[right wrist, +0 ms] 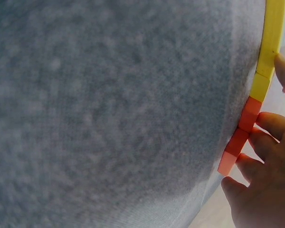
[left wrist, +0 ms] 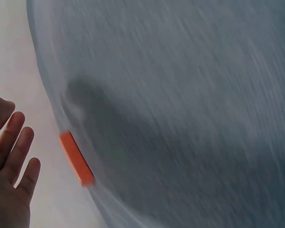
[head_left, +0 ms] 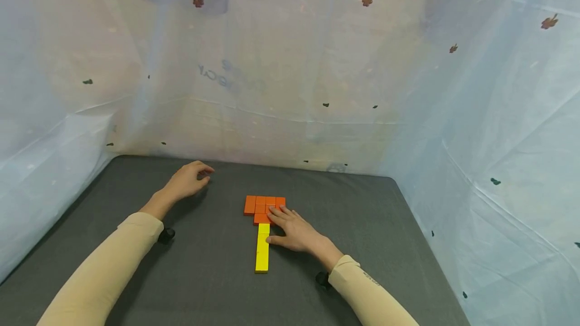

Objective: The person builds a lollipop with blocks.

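Note:
Several orange blocks [head_left: 260,200] lie fitted together flat on the grey cloth, with a strip of yellow blocks [head_left: 262,253] running from them toward the person. Over the right side of this shape, my right hand [head_left: 296,231] rests with spread fingers on the orange blocks, its thumb at the yellow strip. The right wrist view shows those fingertips along the edge of the orange blocks [right wrist: 249,114] and the thumb against the yellow one [right wrist: 271,35]. Off to the left and farther back, my left hand [head_left: 185,181] hovers over the cloth, fingers loosely bent and holding nothing.
A dark grey cloth [head_left: 204,275] covers the table. Translucent plastic sheeting [head_left: 272,64] with small leaf shapes hangs behind and along both sides. In the left wrist view an orange edge of the blocks [left wrist: 77,159] shows beyond the left fingers.

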`<move>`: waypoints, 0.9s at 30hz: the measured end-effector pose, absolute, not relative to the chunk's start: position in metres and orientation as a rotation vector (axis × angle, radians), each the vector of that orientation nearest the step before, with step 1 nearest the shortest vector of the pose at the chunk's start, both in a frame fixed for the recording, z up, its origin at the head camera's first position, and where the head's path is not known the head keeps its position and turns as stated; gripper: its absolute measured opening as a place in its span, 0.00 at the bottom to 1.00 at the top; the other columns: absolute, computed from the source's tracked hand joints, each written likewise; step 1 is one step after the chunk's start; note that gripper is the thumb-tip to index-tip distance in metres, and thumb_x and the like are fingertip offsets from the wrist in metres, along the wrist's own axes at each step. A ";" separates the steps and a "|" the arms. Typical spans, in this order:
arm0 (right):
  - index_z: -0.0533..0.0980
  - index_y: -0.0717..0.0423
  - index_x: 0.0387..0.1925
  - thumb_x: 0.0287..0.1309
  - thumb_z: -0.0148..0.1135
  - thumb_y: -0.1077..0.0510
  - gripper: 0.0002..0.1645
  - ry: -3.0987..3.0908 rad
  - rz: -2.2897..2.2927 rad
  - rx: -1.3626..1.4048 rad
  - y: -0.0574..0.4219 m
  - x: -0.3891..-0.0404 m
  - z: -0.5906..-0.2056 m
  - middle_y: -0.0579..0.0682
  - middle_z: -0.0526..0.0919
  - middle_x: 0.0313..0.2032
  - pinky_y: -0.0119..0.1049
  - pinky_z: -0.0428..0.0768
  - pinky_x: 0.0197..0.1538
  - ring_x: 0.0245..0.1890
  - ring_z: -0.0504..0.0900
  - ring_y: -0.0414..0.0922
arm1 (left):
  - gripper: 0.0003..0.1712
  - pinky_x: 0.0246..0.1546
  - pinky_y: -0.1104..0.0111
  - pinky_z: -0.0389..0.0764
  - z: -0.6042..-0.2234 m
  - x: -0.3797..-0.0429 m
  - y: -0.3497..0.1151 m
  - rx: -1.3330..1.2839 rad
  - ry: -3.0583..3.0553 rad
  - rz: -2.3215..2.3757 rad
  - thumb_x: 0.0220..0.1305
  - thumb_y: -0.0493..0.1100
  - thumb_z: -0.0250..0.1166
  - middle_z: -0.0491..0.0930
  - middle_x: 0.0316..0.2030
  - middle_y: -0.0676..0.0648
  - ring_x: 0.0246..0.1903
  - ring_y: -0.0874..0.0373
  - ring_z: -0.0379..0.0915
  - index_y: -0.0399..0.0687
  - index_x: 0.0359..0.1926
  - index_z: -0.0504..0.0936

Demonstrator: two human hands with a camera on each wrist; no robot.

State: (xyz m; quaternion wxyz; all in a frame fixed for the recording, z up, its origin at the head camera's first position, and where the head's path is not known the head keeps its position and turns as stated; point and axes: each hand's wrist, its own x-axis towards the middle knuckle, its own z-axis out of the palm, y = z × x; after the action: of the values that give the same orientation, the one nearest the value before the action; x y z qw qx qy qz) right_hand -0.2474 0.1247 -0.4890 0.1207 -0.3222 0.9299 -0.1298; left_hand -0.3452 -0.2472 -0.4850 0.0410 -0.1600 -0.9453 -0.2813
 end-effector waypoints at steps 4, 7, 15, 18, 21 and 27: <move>0.59 0.49 0.81 0.72 0.60 0.36 0.46 2.725 -0.375 -0.937 0.125 -0.247 -0.489 0.46 0.53 0.82 0.56 0.52 0.80 0.82 0.47 0.52 | 0.22 0.58 0.35 0.73 -0.485 -0.346 -0.263 -0.418 -2.891 -0.769 0.73 0.39 0.64 0.74 0.62 0.31 0.59 0.32 0.73 0.37 0.64 0.80; 0.58 0.49 0.81 0.72 0.60 0.35 0.46 2.726 -0.370 -0.936 0.125 -0.247 -0.489 0.46 0.53 0.82 0.56 0.52 0.80 0.82 0.47 0.52 | 0.23 0.61 0.32 0.67 -0.486 -0.346 -0.272 -0.353 -2.886 -0.700 0.71 0.40 0.66 0.72 0.64 0.29 0.60 0.29 0.70 0.37 0.64 0.80; 0.57 0.48 0.82 0.72 0.59 0.34 0.47 2.723 -0.350 -0.936 0.125 -0.249 -0.491 0.45 0.52 0.82 0.55 0.51 0.80 0.82 0.46 0.50 | 0.24 0.58 0.33 0.70 -0.492 -0.350 -0.289 -0.251 -2.926 -0.651 0.71 0.40 0.66 0.71 0.66 0.28 0.59 0.28 0.71 0.36 0.65 0.78; 0.57 0.47 0.82 0.72 0.58 0.33 0.47 2.724 -0.338 -0.938 0.125 -0.249 -0.492 0.45 0.52 0.82 0.55 0.51 0.80 0.82 0.46 0.50 | 0.24 0.57 0.33 0.71 -0.493 -0.351 -0.292 -0.229 -2.943 -0.646 0.72 0.41 0.65 0.72 0.65 0.27 0.59 0.28 0.72 0.34 0.65 0.78; 0.57 0.47 0.82 0.72 0.58 0.33 0.47 2.719 -0.340 -0.939 0.125 -0.249 -0.492 0.45 0.52 0.82 0.55 0.51 0.80 0.82 0.46 0.50 | 0.23 0.55 0.34 0.74 -0.494 -0.352 -0.294 -0.197 -2.963 -0.642 0.73 0.40 0.64 0.74 0.63 0.27 0.57 0.28 0.73 0.33 0.64 0.78; 0.57 0.47 0.82 0.72 0.58 0.33 0.47 2.718 -0.344 -0.931 0.126 -0.249 -0.492 0.44 0.52 0.82 0.55 0.51 0.80 0.82 0.46 0.50 | 0.21 0.51 0.36 0.77 -0.497 -0.353 -0.294 -0.169 -2.995 -0.665 0.74 0.38 0.62 0.75 0.61 0.26 0.55 0.28 0.75 0.31 0.63 0.80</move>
State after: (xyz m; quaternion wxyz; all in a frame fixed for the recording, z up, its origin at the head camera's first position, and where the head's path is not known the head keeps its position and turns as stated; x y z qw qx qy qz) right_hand -0.2494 0.1262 -0.4921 0.1237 -0.3192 0.9321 -0.1179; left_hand -0.3528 -0.2944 -0.4969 0.0343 -0.0550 -0.9742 -0.2163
